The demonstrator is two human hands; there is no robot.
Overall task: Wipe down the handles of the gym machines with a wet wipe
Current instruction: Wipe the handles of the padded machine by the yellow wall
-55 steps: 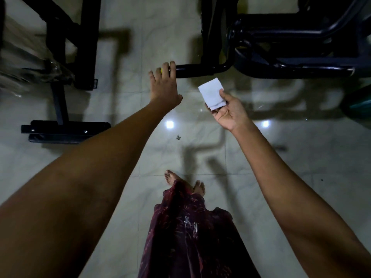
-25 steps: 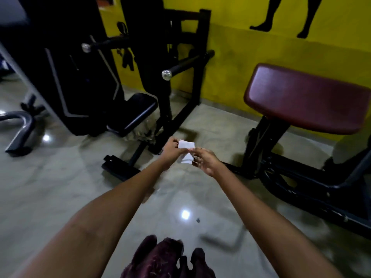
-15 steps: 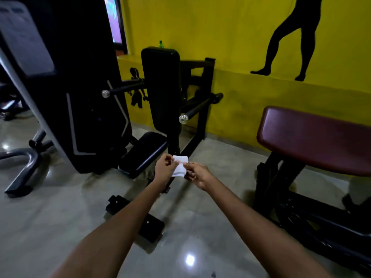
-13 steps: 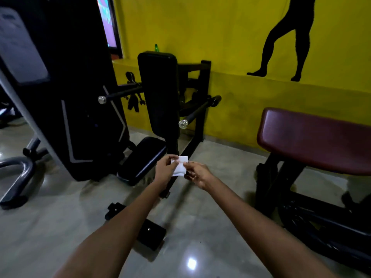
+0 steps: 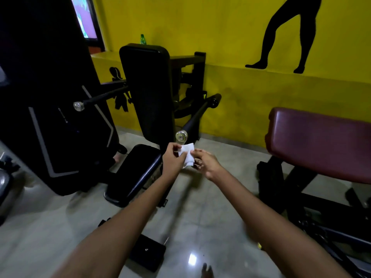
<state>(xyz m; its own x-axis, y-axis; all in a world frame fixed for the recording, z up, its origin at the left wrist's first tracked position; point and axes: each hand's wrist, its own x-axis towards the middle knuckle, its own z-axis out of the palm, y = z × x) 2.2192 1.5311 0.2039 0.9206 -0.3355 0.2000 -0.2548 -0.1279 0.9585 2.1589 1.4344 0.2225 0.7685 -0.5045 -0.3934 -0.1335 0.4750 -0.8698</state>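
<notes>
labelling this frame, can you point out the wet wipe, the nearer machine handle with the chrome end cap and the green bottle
wet wipe (image 5: 187, 153): head view, middle of the white sheet between both hands.
nearer machine handle (image 5: 194, 116): head view, on its black grip.
green bottle (image 5: 142, 39): head view, on its body, above the black backrest.

A single head-worn view looks forward and down, close above the outstretched arms (no second view to share with), facing the black backrest (image 5: 146, 93) before the yellow wall (image 5: 220, 37).
</notes>
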